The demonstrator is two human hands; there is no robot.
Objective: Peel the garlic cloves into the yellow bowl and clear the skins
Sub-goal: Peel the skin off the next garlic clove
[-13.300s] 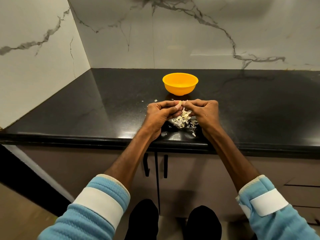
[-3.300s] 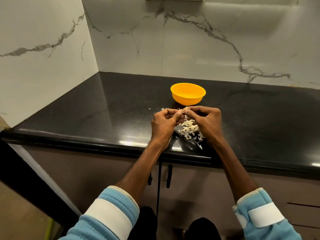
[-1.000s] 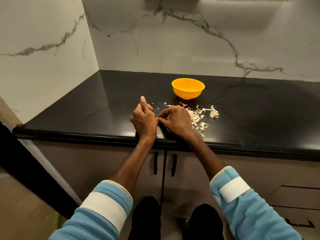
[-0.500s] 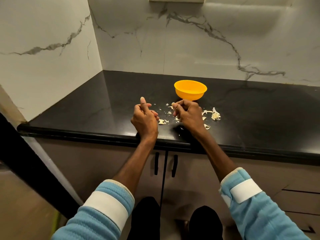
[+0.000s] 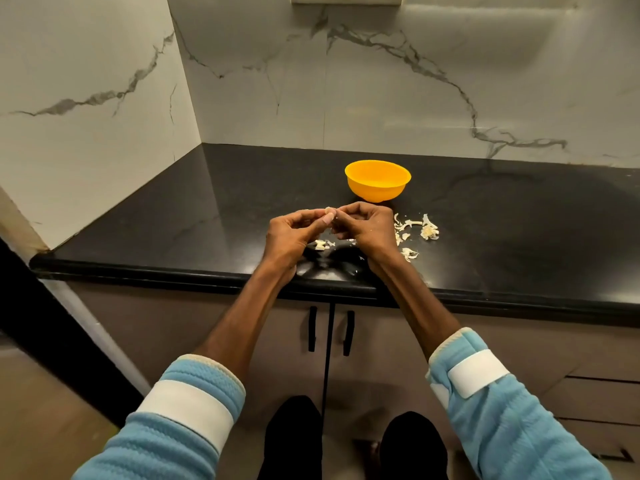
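Peeling looks partway done. One garlic clove (image 5: pixel 329 211) is held up between both hands, near and just left of the yellow bowl (image 5: pixel 377 183), whose inside cannot be seen. Loose skins (image 5: pixel 420 230) lie scattered on the black counter (image 5: pixel 519 237) to the right, none cleared yet. The left hand (image 5: pixel 292 233) pinches the clove with curled fingers, its wrist at the counter's near edge. The right hand (image 5: pixel 367 226) pinches it from the other side, apparently picking at its skin.
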